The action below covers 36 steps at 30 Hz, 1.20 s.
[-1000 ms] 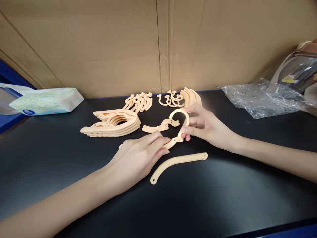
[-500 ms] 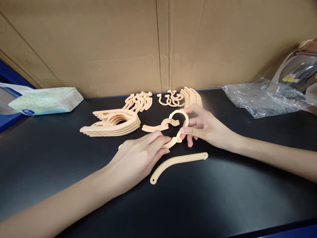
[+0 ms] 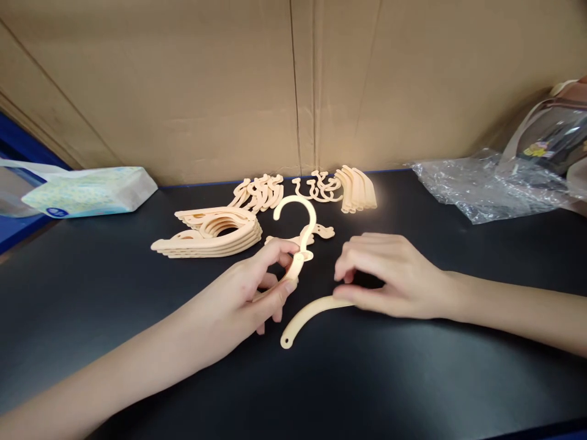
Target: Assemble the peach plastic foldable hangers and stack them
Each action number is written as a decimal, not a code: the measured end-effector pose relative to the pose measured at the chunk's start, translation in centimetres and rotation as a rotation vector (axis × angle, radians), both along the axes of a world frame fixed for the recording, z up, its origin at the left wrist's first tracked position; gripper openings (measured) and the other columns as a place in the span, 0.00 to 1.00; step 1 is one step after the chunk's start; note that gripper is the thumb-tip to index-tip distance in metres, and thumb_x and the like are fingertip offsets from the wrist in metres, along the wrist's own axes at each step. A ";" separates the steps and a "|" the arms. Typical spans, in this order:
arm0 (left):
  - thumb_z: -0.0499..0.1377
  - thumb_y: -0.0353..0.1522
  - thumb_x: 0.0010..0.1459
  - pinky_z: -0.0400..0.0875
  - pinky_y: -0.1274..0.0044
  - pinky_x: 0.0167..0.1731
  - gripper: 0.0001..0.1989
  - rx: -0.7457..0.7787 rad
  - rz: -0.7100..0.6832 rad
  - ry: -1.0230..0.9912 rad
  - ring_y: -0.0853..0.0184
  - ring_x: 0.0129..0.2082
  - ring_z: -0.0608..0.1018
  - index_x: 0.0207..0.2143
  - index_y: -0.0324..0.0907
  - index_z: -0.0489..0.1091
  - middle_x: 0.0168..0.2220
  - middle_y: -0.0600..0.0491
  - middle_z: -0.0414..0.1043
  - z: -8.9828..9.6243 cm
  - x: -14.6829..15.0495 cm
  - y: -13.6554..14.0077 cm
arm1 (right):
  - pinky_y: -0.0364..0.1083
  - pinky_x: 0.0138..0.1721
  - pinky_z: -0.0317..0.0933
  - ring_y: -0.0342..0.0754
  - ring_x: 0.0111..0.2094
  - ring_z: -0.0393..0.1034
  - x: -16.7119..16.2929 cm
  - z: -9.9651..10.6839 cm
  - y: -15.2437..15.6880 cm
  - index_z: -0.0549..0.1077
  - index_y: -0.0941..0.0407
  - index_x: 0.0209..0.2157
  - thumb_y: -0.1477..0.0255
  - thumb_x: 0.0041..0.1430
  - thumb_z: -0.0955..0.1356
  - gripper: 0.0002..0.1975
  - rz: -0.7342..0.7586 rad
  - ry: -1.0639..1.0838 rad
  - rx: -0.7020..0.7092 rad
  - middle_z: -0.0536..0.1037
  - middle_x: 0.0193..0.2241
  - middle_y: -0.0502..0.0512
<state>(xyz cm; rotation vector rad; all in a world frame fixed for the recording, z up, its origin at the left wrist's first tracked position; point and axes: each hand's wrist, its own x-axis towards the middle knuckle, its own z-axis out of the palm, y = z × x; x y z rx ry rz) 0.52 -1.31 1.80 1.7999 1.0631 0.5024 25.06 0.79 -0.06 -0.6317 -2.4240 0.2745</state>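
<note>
My left hand [image 3: 259, 284] pinches a pale beige curved hanger arm with a hanger hook [image 3: 312, 214] joined at its upper end. The hook stands upright above my fingertips and curls to the left. My right hand [image 3: 389, 275] is over the right end of a loose curved hanger arm [image 3: 305, 318] lying on the table. Its fingers are bent, with a gap between them and the thumb, which overlaps the loose arm. The covered end is hidden. Behind the hook, partly hidden by it and my left hand, lie short curved hanger pieces [image 3: 324, 231].
A stack of folded hangers [image 3: 215, 247] stands left of centre on the black table [image 3: 413, 379]. Farther back lie piles of short pieces [image 3: 261, 192], hooks [image 3: 321, 186] and curved arms [image 3: 355, 189]. A tissue pack [image 3: 92, 192] is left, a clear plastic bag [image 3: 477, 186] right.
My right hand has let go of the hook and moved down and right to the loose arm. My left hand has raised and turned its piece, so the hook stands up.
</note>
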 end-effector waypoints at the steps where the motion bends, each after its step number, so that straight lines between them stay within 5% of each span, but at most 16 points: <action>1: 0.52 0.39 0.65 0.70 0.84 0.16 0.13 -0.072 0.018 -0.053 0.75 0.23 0.73 0.52 0.51 0.57 0.41 0.56 0.65 0.0 0.0 0.0 | 0.44 0.31 0.58 0.43 0.27 0.65 0.0 0.0 -0.1 0.69 0.57 0.33 0.61 0.63 0.67 0.13 0.072 -0.063 0.101 0.74 0.27 0.50; 4: 0.54 0.39 0.64 0.71 0.83 0.16 0.12 -0.207 0.084 -0.163 0.75 0.22 0.74 0.48 0.49 0.58 0.39 0.57 0.66 -0.1 0.2 0.2 | 0.45 0.34 0.58 0.46 0.32 0.65 -0.1 0.2 -0.3 0.73 0.60 0.39 0.60 0.64 0.66 0.16 0.173 -0.201 0.252 0.76 0.34 0.55; 7: 0.53 0.42 0.65 0.70 0.84 0.15 0.12 -0.287 0.162 -0.203 0.75 0.17 0.74 0.46 0.48 0.58 0.33 0.60 0.68 -0.1 0.3 0.4 | 0.45 0.35 0.57 0.45 0.33 0.64 -0.2 0.3 -0.3 0.74 0.59 0.40 0.70 0.67 0.63 0.10 0.160 -0.269 0.277 0.76 0.35 0.54; 15: 0.56 0.43 0.64 0.75 0.82 0.19 0.14 -0.326 0.147 -0.248 0.69 0.25 0.80 0.37 0.41 0.64 0.38 0.54 0.72 -0.2 0.2 0.7 | 0.46 0.37 0.57 0.46 0.33 0.61 -0.3 0.1 0.1 0.70 0.59 0.39 0.79 0.68 0.57 0.12 0.126 -0.255 0.143 0.75 0.34 0.56; 24: 0.57 0.38 0.64 0.77 0.80 0.20 0.11 -0.324 0.098 -0.337 0.71 0.25 0.75 0.44 0.42 0.64 0.33 0.55 0.70 -0.8 0.2 1.1 | 0.42 0.33 0.58 0.45 0.32 0.62 -0.1 0.0 0.1 0.70 0.59 0.41 0.86 0.64 0.56 0.15 0.157 -0.290 0.122 0.73 0.33 0.54; 27: 0.56 0.38 0.65 0.76 0.80 0.19 0.10 -0.342 0.096 -0.351 0.72 0.25 0.74 0.44 0.42 0.64 0.32 0.56 0.70 -0.7 0.2 1.0 | 0.41 0.28 0.57 0.42 0.28 0.63 -0.1 0.2 0.1 0.70 0.58 0.42 0.82 0.68 0.55 0.14 0.119 -0.299 0.072 0.73 0.30 0.51; 32: 0.56 0.39 0.65 0.75 0.82 0.20 0.10 -0.383 0.120 -0.333 0.73 0.24 0.73 0.36 0.41 0.66 0.29 0.57 0.68 -0.2 0.4 1.0 | 0.40 0.21 0.49 0.38 0.18 0.56 0.2 0.2 0.2 0.68 0.56 0.35 0.56 0.68 0.59 0.18 0.051 -0.221 0.001 0.70 0.21 0.44; 36: 0.56 0.40 0.65 0.74 0.83 0.23 0.15 -0.399 0.113 -0.290 0.75 0.22 0.72 0.30 0.40 0.67 0.27 0.58 0.68 0.4 0.5 0.9 | 0.40 0.22 0.49 0.38 0.19 0.58 0.3 0.1 0.2 0.67 0.56 0.29 0.58 0.68 0.61 0.19 0.012 -0.220 0.041 0.69 0.20 0.44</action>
